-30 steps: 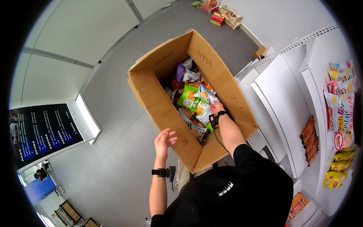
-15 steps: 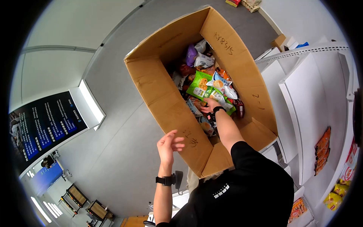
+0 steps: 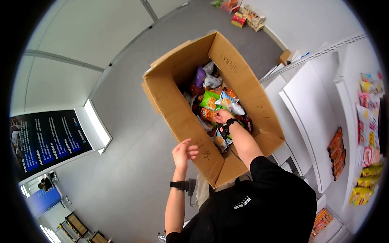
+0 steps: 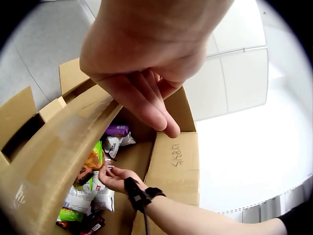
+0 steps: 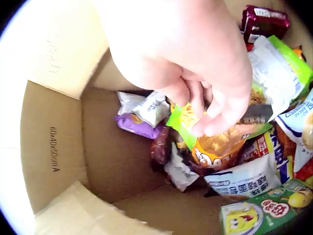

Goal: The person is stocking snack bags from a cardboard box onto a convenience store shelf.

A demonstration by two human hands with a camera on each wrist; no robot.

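Note:
My right hand (image 3: 223,116) is inside the cardboard box (image 3: 168,109), its fingers pinching the edge of an orange snack bag (image 3: 208,114). The right wrist view shows the fingertips on that orange bag (image 5: 217,149), above a pile of other packets. Close by lie a green bag (image 3: 209,99) and a blue-and-white bag (image 3: 227,99). Farther along the box is a purple packet (image 3: 200,76). My left hand (image 3: 184,154) hovers beside the box's near left wall with relaxed fingers, holding nothing; in the left wrist view the hand (image 4: 142,73) is above the box edge.
White shelves (image 3: 310,117) stand at the right, bearing orange packets (image 3: 336,154) and yellow bags (image 3: 360,195). Small boxes (image 3: 238,19) lie on the grey floor (image 3: 121,133) near the far wall. A dark sign panel (image 3: 50,139) is at the left.
The right hand has shifted slightly among the packets and now has the orange bag lifted into view at its fingertips. The left hand stays beside the box. The head view has shifted.

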